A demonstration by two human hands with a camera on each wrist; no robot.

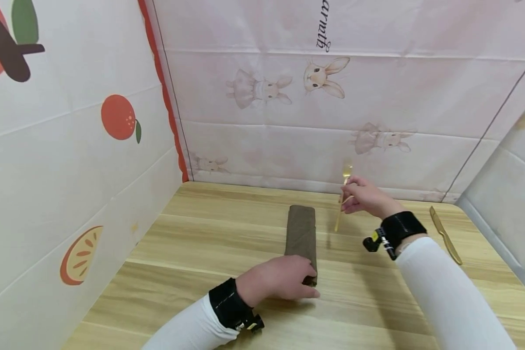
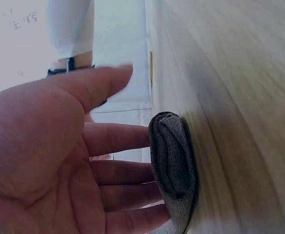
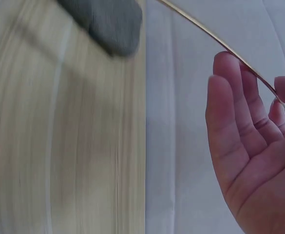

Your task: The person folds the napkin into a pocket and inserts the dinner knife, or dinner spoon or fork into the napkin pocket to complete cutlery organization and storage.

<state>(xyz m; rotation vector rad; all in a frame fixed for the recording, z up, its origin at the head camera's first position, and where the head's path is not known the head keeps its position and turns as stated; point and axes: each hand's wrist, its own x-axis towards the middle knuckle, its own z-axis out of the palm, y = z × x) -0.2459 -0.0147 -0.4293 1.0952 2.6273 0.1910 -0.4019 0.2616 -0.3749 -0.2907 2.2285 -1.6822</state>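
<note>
A brown-grey folded cloth napkin (image 1: 301, 228) lies lengthwise on the wooden table, its layered end (image 2: 174, 156) facing the left wrist camera. My left hand (image 1: 280, 277) is at the napkin's near end. Its fingers reach out nearly straight with the tips against the folded cloth, while the thumb stands apart from it. Above the table, right of the napkin, my right hand (image 1: 363, 197) pinches a slim gold fork (image 1: 347, 171) between thumb and fingers. The tines point up and away; the handle slants down toward the table. In the right wrist view, the thin handle (image 3: 200, 25) crosses the fingertips.
A gold table knife (image 1: 445, 236) lies toward the table's right edge, beyond my right wrist. Cloth-covered walls with rabbit prints (image 1: 323, 78) at the back and fruit prints (image 1: 119, 116) on the left border the wooden tabletop (image 1: 201, 233).
</note>
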